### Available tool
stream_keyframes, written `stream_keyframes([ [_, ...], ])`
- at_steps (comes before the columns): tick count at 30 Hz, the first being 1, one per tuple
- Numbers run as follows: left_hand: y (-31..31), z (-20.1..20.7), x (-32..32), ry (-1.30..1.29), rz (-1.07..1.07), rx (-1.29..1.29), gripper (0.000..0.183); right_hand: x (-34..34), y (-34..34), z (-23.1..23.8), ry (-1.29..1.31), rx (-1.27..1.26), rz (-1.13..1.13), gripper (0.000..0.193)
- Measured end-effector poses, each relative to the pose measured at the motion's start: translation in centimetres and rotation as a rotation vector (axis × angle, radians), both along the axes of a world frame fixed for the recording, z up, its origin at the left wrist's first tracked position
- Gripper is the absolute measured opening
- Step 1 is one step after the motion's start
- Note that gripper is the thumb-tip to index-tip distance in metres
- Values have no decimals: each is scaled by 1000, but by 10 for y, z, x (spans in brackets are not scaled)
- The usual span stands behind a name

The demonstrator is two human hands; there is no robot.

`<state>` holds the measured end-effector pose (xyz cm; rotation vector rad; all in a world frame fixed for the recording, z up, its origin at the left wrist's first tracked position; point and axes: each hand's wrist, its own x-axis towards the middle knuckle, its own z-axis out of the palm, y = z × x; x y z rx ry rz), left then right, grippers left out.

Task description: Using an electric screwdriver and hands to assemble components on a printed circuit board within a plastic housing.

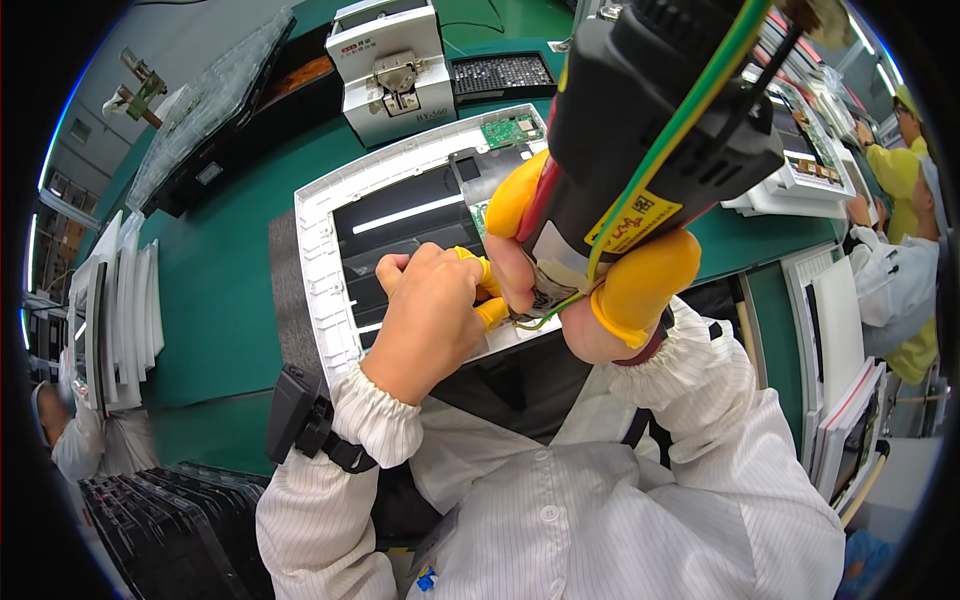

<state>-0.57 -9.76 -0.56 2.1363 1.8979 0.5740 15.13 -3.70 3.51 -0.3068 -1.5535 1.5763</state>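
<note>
My right hand (612,310), with yellow finger cots on some fingers, is wrapped round a bulky black electric screwdriver (630,130). The tool carries a yellow label, and a green-and-yellow wire runs along it. Its tip is hidden behind my hands. My left hand (425,310) is closed beside it, with yellow-covered fingertips pinched together over a white plastic frame (318,265). Whatever those fingers hold cannot be seen. Inside the frame lie dark glossy panels (405,222), and a green circuit board (512,131) sits in its far right corner.
Beyond the frame stand a white screw feeder (395,75) and a black tray (500,74) of small parts. White panels (115,310) stand at the left, with dark panels (170,530) below. More white housings (800,170) lie at right, where a person in yellow (895,170) works.
</note>
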Motion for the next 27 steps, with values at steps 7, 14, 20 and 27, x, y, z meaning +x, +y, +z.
stream_keyframes([
  [7, 0, 5, 1, 10, -31, -2, 10, -6, 4, -4, 148, -75, 49, 43],
  [14, 2, 18, 8, -5, 28, -109, 14, 17, 31, 34, 169, -22, -108, 97],
  [20, 0, 22, 7, 11, 41, -132, 15, 61, 82, 62, 316, -49, -27, 70],
  [27, -8, 26, 9, 9, 42, -111, 21, 57, 135, 39, -138, 89, -415, 39],
])
